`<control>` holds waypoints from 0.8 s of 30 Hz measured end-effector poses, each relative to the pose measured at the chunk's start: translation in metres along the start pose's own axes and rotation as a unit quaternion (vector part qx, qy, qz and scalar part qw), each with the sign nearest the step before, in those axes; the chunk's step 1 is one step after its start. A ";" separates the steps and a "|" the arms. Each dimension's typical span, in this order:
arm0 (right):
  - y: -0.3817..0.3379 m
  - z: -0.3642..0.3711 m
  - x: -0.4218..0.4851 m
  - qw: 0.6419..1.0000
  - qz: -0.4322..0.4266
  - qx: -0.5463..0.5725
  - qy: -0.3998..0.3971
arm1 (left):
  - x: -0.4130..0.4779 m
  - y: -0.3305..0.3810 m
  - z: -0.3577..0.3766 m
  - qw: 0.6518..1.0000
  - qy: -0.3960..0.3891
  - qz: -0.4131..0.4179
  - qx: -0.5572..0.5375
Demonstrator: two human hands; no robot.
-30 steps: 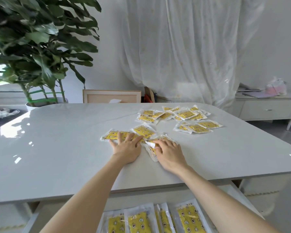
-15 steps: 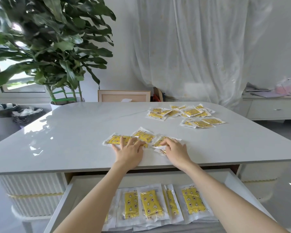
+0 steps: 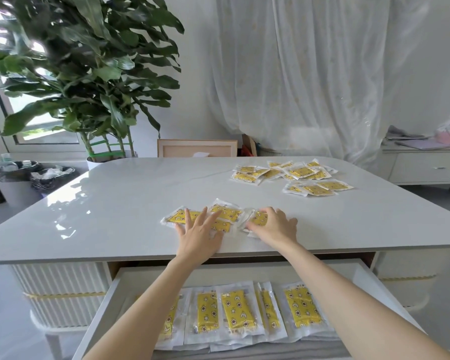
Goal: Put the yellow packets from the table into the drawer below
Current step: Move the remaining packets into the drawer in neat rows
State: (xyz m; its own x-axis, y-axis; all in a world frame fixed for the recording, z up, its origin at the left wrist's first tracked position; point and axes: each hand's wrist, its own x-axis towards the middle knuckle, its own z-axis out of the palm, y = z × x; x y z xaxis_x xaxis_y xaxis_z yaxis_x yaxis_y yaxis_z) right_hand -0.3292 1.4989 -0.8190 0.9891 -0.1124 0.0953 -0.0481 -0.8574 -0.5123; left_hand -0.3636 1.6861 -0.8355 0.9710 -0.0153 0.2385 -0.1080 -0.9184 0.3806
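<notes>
Several yellow packets in clear wrappers lie on the white table (image 3: 127, 198). A small group sits near the front edge: one packet (image 3: 176, 217) at the left, another (image 3: 227, 212) in the middle. My left hand (image 3: 198, 236) presses flat on these with fingers spread. My right hand (image 3: 274, 227) curls its fingers over a third packet (image 3: 259, 219) just to the right. A larger pile of packets (image 3: 296, 173) lies at the far right of the table. Below, the open drawer (image 3: 374, 279) holds a row of packets (image 3: 235, 309), partly hidden by my forearms.
A tall potted plant (image 3: 89, 74) stands beyond the table's far left corner, with lined bins (image 3: 18, 178) on the floor beside it. A wooden frame (image 3: 196, 148) rises behind the far edge. A low white cabinet (image 3: 426, 167) and a sheer curtain (image 3: 296, 74) stand at the right.
Both hands have dragged the near group of packets closer to the table's front edge. My view has pulled back, so more of the open drawer shows.
</notes>
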 end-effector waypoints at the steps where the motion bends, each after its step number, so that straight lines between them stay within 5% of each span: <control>1: -0.001 0.003 0.001 1.000 -0.017 0.010 0.005 | 0.001 0.000 0.000 1.000 0.001 -0.004 -0.006; 8: -0.013 -0.001 0.001 0.976 -0.033 0.211 0.046 | 0.003 -0.001 0.001 1.000 0.001 -0.016 -0.007; 13: -0.021 -0.009 0.002 0.945 0.043 0.317 0.069 | 0.004 -0.001 0.003 1.000 0.000 -0.019 0.007; 17: -0.024 -0.019 0.007 0.887 0.129 0.440 0.056 | 0.003 -0.001 0.002 1.000 -0.003 -0.019 0.008; 24: -0.012 -0.035 0.012 0.884 0.167 0.432 0.056 | 0.005 -0.002 0.002 1.000 -0.005 -0.020 0.015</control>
State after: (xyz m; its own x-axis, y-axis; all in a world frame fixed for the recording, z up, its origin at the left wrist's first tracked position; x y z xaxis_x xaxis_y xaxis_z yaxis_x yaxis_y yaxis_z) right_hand -0.3212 1.4897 -0.7818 0.9176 -0.3770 -0.1262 -0.1631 -0.0675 -0.9843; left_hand -0.3585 1.6870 -0.8370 0.9764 0.0178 0.2150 -0.0630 -0.9297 0.3630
